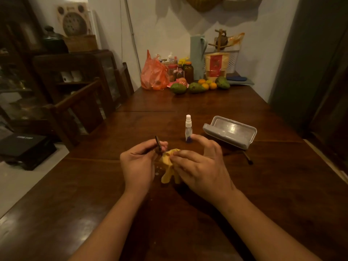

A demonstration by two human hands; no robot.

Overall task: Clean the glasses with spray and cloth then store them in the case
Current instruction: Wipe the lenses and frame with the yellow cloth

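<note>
Head view, frame centre: left hand (138, 162) grips the glasses (157, 146), right hand (200, 166) pinches the cloth (167, 167), apparently over a lens; best rub lightly with the frame steadied.

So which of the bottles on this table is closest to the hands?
The small spray bottle with the white nozzle, standing beyond the right hand. The other bottles, like the brown bottle, crowd the far end beside the orange bag.
</note>
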